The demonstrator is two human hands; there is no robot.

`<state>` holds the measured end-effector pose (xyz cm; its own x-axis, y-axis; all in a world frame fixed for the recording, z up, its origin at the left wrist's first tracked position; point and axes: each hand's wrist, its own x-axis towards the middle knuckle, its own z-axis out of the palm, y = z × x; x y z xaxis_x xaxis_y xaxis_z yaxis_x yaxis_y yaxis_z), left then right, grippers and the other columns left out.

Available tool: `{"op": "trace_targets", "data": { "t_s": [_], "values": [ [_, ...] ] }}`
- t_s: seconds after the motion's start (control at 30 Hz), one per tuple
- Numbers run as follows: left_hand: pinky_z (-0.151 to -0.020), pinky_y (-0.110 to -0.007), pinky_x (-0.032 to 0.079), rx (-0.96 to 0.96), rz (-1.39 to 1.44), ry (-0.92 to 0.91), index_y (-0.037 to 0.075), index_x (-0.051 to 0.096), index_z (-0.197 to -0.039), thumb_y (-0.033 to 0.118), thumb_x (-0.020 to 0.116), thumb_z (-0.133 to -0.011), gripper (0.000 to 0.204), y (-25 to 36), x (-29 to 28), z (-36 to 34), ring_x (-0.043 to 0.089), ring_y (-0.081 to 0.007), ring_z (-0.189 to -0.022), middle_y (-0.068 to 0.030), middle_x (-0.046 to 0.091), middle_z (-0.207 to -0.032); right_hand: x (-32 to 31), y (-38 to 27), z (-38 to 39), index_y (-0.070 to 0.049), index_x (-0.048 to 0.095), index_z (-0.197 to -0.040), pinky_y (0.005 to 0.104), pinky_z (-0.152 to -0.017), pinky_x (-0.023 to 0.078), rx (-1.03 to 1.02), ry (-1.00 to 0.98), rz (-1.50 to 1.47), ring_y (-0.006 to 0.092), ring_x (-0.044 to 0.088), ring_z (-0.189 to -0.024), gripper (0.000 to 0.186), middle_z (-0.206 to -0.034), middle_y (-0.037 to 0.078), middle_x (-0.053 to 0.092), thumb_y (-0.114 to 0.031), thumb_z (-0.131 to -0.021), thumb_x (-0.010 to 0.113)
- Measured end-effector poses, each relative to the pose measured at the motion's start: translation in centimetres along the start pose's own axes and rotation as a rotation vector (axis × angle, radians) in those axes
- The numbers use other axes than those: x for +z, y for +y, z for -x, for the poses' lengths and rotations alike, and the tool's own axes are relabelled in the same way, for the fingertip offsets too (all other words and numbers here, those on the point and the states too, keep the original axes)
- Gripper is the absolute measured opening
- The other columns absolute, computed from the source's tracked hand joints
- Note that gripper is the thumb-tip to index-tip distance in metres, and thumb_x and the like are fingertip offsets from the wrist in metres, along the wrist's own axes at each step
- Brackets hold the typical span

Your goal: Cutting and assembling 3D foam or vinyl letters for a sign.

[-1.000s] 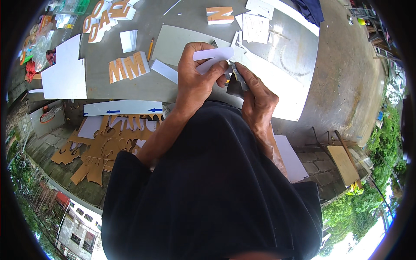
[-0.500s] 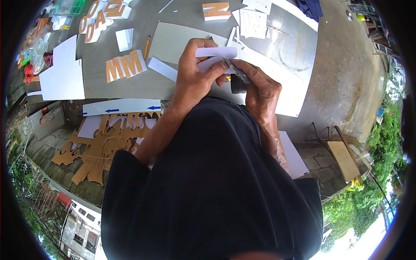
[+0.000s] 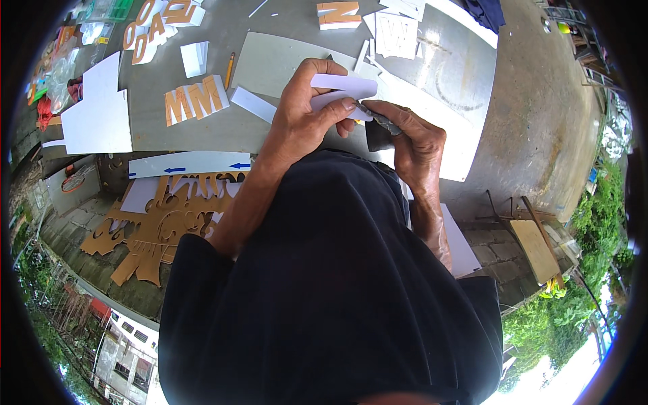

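Observation:
My left hand (image 3: pixel 302 120) is closed around a white piece with a curved end (image 3: pixel 345 85), like a thick strip or foam letter, held above the table near my body. Its thumb presses on the lower arm of the piece. In my right hand (image 3: pixel 420 140) a small grey, crinkled-looking tool (image 3: pixel 385 123) is pinched between thumb and fingers; its exact kind is unclear. The tool's tip meets the white piece's right end, close to my left thumb. A dark block (image 3: pixel 379 138) shows just below the tool, partly hidden.
On the grey table (image 3: pixel 162 74) lie brown-faced white letters (image 3: pixel 196 101), more letters (image 3: pixel 152 30), a pencil (image 3: pixel 230 69), a white strip (image 3: pixel 254 106) and a large white sheet (image 3: pixel 466 101). Cut brown board (image 3: pixel 145 236) lies below the table's near left edge.
Both hands have shifted slightly right with the white piece and the grey tool. My right wrist has turned outward a little, and the tool lies lower against the piece.

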<state>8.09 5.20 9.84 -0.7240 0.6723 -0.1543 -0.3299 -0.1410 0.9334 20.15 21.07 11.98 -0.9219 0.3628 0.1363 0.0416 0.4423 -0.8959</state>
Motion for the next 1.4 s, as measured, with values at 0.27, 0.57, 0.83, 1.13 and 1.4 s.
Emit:
{"op": "trace_targets", "data": {
  "t_s": [0.27, 0.57, 0.83, 1.13, 1.4],
  "values": [
    [-0.055, -0.028, 0.055, -0.034, -0.072, 0.012, -0.002, 0.046, -0.121, 0.005, 0.069, -0.094, 0.036, 0.1, -0.1, 0.4, 0.068, -0.0162, -0.068, -0.0187, 0.066, -0.096, 0.0, -0.2, 0.4, -0.008, 0.076, -0.112, 0.0300, -0.083, 0.057, 0.090, -0.056, -0.035, 0.0188, 0.074, -0.092, 0.056, -0.103, 0.011, 0.077, 0.025, -0.075, 0.051],
    [-0.056, -0.028, 0.055, -0.027, -0.053, 0.029, -0.002, 0.046, -0.121, 0.005, 0.068, -0.094, 0.036, -0.1, -0.2, 0.5, 0.068, -0.0161, -0.068, -0.0185, 0.067, -0.096, 0.6, -0.8, 0.3, -0.009, 0.076, -0.116, 0.0292, -0.083, 0.056, 0.050, -0.012, 0.029, 0.0194, 0.074, -0.092, 0.054, -0.103, 0.013, 0.077, 0.022, -0.078, 0.055],
    [-0.062, -0.033, 0.056, 0.172, 0.107, 0.224, -0.002, 0.047, -0.122, 0.002, 0.064, -0.097, 0.031, 0.0, -0.3, -0.1, 0.065, -0.0196, -0.073, -0.0169, 0.065, -0.099, 0.2, 0.1, 1.7, -0.005, 0.073, -0.120, 0.0303, -0.082, 0.055, 0.073, -0.050, 0.142, 0.0226, 0.074, -0.090, 0.042, -0.101, 0.014, 0.077, 0.011, -0.083, 0.064],
    [-0.070, -0.033, 0.060, 0.169, 0.003, 0.289, -0.005, 0.052, -0.121, 0.008, 0.074, -0.091, 0.039, 1.1, 0.6, -0.6, 0.071, -0.0212, -0.085, -0.0197, 0.068, -0.107, 1.4, -1.2, -0.8, -0.004, 0.072, -0.124, 0.0286, -0.080, 0.054, 0.142, 0.203, -0.094, 0.0132, 0.070, -0.087, 0.030, -0.099, 0.012, 0.078, -0.003, -0.094, 0.068],
    [-0.068, -0.028, 0.061, 0.044, -0.022, 0.233, -0.007, 0.066, -0.099, 0.007, 0.086, -0.080, 0.030, 0.7, 0.1, -0.3, 0.072, -0.0171, -0.077, -0.0139, 0.072, -0.092, 1.7, -1.1, -1.7, -0.005, 0.072, -0.123, 0.0292, -0.076, 0.054, 0.095, 0.136, -0.104, 0.0121, 0.068, -0.082, 0.028, -0.096, 0.012, 0.077, -0.005, -0.095, 0.068]
  ]
}}
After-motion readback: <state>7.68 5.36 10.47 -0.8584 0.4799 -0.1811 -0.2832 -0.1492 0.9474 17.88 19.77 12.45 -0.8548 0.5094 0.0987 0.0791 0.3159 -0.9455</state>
